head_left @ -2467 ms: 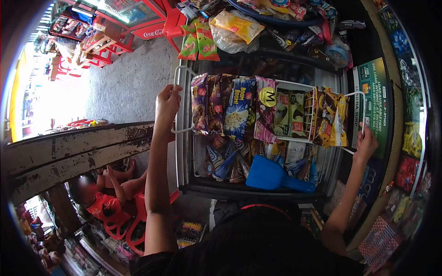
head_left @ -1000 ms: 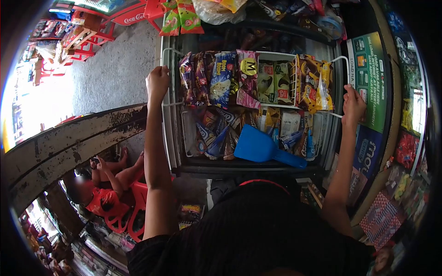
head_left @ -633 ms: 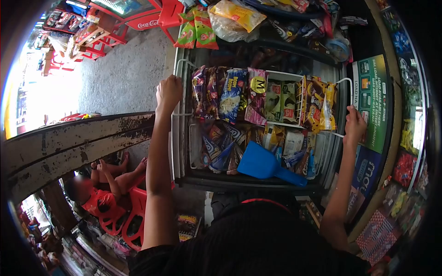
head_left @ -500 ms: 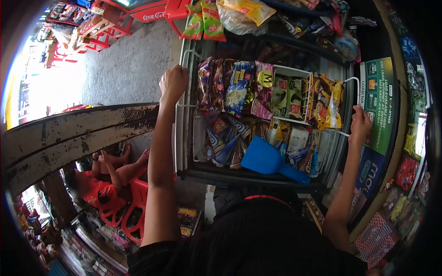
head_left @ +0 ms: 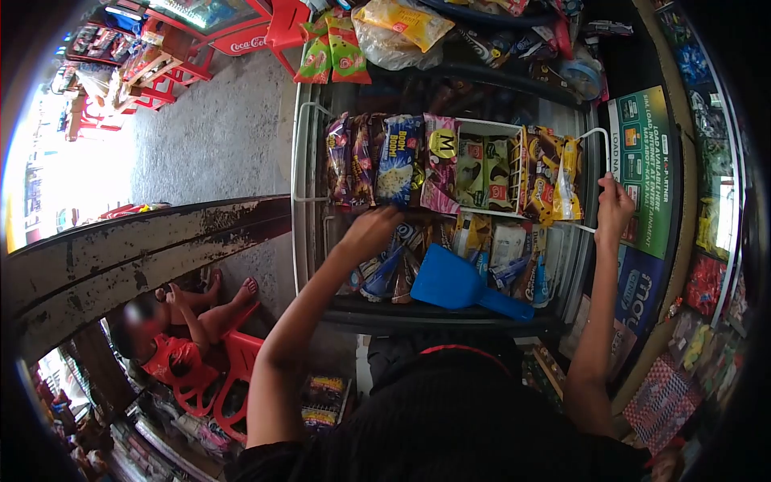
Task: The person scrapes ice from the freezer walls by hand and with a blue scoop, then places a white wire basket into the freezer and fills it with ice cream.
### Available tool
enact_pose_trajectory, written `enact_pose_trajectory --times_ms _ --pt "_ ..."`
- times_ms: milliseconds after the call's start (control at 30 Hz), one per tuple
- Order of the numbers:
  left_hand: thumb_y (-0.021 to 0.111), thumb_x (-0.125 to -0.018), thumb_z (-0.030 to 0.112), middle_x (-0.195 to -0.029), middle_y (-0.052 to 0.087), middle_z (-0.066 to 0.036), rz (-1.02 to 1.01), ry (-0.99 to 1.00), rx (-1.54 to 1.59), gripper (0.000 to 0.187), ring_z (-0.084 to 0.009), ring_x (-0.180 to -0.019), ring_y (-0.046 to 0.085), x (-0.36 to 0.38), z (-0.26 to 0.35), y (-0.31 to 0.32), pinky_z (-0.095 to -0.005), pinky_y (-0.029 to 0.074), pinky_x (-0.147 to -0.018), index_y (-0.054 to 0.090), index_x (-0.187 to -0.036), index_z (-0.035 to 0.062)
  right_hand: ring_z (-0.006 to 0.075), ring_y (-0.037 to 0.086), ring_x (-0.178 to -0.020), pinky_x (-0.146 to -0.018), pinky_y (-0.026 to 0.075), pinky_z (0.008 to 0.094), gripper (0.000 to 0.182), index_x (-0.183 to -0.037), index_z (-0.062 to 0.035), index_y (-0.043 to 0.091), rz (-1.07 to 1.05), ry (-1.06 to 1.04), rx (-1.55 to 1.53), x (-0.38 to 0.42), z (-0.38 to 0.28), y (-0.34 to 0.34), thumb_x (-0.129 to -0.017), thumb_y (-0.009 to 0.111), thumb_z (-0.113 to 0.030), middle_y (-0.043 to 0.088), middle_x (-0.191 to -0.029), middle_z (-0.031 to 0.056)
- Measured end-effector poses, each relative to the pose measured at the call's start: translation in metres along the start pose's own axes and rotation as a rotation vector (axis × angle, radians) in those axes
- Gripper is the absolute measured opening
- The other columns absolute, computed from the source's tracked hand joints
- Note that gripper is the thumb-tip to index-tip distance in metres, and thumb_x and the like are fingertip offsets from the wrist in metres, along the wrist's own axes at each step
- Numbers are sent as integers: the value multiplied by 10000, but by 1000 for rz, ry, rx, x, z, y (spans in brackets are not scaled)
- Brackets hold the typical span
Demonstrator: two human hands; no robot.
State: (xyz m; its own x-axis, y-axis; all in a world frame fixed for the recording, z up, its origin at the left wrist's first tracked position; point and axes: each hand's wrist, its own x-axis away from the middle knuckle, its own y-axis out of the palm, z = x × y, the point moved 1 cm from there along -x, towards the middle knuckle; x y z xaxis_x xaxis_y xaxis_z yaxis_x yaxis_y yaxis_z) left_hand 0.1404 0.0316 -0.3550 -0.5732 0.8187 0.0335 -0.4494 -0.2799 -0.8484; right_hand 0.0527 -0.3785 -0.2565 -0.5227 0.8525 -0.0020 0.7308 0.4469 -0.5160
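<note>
A white wire basket (head_left: 491, 124) of wrapped ice creams lies across the open chest freezer (head_left: 302, 277). At its right end, my right hand (head_left: 614, 210) is closed round the basket's wire handle. My left hand (head_left: 374, 230) is over the left part of the freezer, just below a blue packet (head_left: 399, 159) in the basket; its fingers are bent and partly hidden, so what they touch is unclear. Beneath the basket, cones and other packets fill the lower level. A blue scoop (head_left: 451, 278) rests on them, its handle towards the lower right.
Snack packets (head_left: 405, 24) lie beyond the freezer's far side. A worn wooden ledge (head_left: 152, 249) runs in from the left. Below it, a person in red (head_left: 177, 357) sits on a red chair (head_left: 233, 369). A green poster (head_left: 642, 169) is at the right.
My left hand has left the basket's left end and moved right and down over the freezer. My right hand still holds the handle. The view has shifted slightly.
</note>
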Motion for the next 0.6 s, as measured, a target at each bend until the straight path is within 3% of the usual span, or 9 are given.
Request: enact_pose_trajectory --times_ms 133,200,233,367,433,533,600 --pt "543 -705 54 -921 595 -103 -202 88 -93 323 -269 -842 593 -5 -27 68 -397 466 -723 567 -1022 109 40 302 -483 -452 221 228 307 -750 -10 654 -12 39 -6 1 -1 -1 -835 602 -300 365 -517 -55" --pt "537 -713 60 -965 611 -81 -117 94 -224 365 -242 -897 589 -3 -24 68 -407 462 -740 565 -1067 147 41 302 -481 -451 225 233 301 -760 -10 659 -10 59 12 -2 4 -1 -835 602 -296 369 -517 -54" --pt "531 -725 72 -984 608 -68 -270 -23 -206 370 -232 -937 578 -6 -25 69 -394 461 -761 562 -1080 170 40 300 -478 -449 228 237 299 -771 -6 662 6 49 21 -3 5 -1 -834 604 -293 371 -515 -54" --pt "525 -735 70 -1014 591 -105 -269 -22 -228 351 -252 -952 575 0 -21 53 -398 461 -776 554 -1081 119 37 296 -478 -445 219 227 309 -787 3 662 -2 67 1 -2 3 -2 -836 604 -297 366 -513 -55" --pt "529 -696 9 -1057 558 -176 -271 -195 -167 481 -331 -931 568 19 -21 54 -421 448 -817 458 -1171 46 34 293 -477 -443 211 223 313 -790 2 662 -16 65 -23 -2 4 -1 -838 602 -301 364 -513 -53" --pt "534 -685 5 -1094 539 -198 -159 -349 -41 454 -375 -932 560 59 -21 40 -433 440 -832 455 -1132 -7 33 294 -474 -442 210 222 313 -789 0 663 -10 50 -18 -1 2 -1 -838 602 -303 370 -512 -52" --pt "571 -676 30 -1097 545 -215 -454 -535 36 426 -399 -966 544 74 -6 -2 -434 443 -831 482 -1091 -14 33 296 -473 -442 209 221 311 -787 0 662 -5 50 -16 -1 2 -1 -838 603 -302 372 -513 -52"
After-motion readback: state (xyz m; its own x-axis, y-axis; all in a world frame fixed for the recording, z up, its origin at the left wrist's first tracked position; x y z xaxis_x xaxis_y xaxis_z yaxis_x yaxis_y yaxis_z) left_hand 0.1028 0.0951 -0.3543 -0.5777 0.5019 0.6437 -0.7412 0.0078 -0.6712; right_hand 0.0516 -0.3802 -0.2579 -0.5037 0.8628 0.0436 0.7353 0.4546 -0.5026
